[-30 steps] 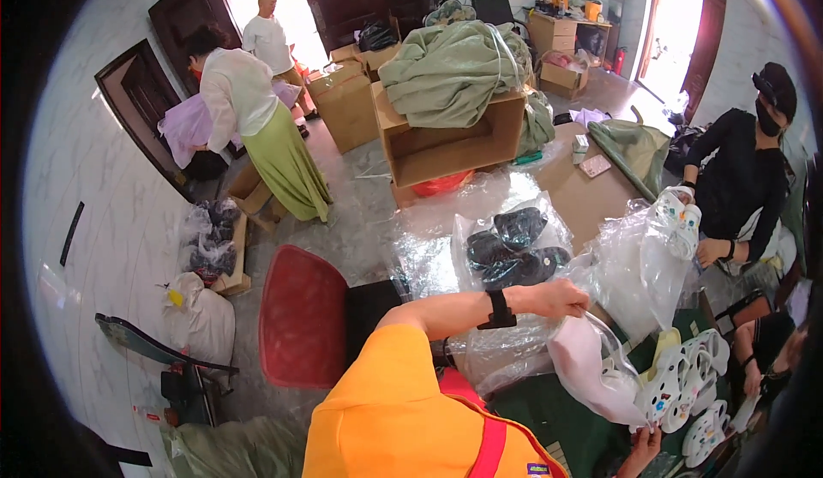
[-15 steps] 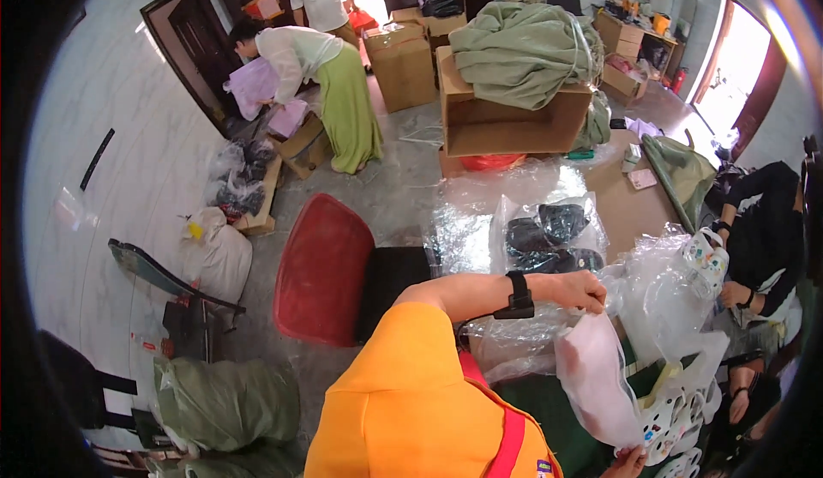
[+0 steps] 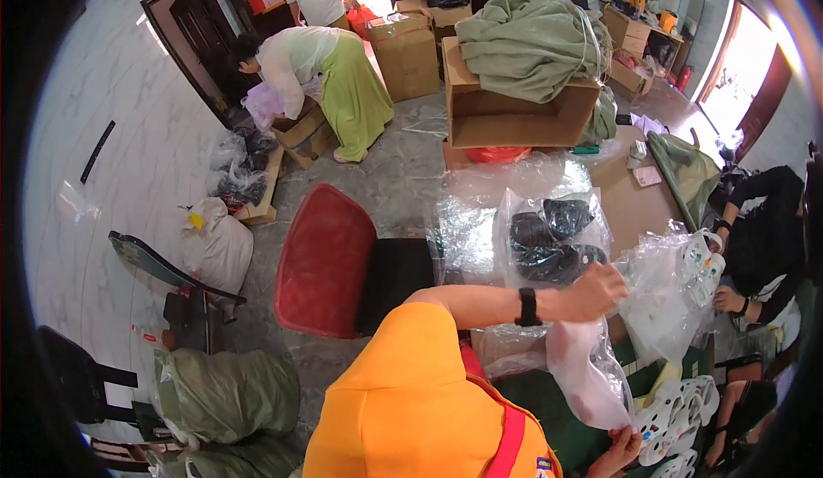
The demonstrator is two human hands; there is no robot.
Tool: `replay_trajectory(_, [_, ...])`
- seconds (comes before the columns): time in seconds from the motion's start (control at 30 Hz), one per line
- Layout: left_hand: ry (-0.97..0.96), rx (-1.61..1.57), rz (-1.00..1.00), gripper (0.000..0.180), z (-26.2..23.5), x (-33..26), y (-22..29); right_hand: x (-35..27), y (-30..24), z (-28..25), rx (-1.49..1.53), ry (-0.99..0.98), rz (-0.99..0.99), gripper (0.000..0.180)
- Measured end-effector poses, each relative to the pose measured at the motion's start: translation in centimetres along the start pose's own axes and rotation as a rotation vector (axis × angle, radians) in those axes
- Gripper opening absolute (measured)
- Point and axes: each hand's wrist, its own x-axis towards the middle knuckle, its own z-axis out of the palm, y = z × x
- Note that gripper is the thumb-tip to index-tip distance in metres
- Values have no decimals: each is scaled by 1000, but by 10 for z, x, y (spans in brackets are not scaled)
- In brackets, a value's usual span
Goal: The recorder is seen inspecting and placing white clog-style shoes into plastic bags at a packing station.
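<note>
Pinkish, translucent plastic is forming a long, bulging bag (image 3: 583, 375), which is spanning the space between the person's two hands, above a dark green surface (image 3: 527, 396). The left hand (image 3: 596, 294) is curling into a fist at the bag's upper end; blur is hiding whether it is gripping the film. The right hand (image 3: 619, 450) is pinching the lower end, just beside some white clogs (image 3: 677, 422). Beyond the left hand, a clear package (image 3: 514, 204) is holding black footwear (image 3: 570, 216). Farther right, a co-worker (image 3: 763, 238) in black is sitting beside another white shoe (image 3: 705, 265).
</note>
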Motion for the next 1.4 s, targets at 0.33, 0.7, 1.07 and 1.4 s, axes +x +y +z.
replay_trajectory(0.33, [-506,-789,106,19,36,-6,144,2,35,20,46,2,-208,9])
replay_trajectory(0.7, [-440,-762,60,17,28,-7,142,-5,24,21,-34,-58,-157,17])
replay_trajectory(1.07, [-560,-169,218,7,5,-36,38,6,10,38,137,221,20,9])
replay_trajectory(1.4, [-765,-366,18,11,-40,-22,-34,11,25,20,400,277,-5,14])
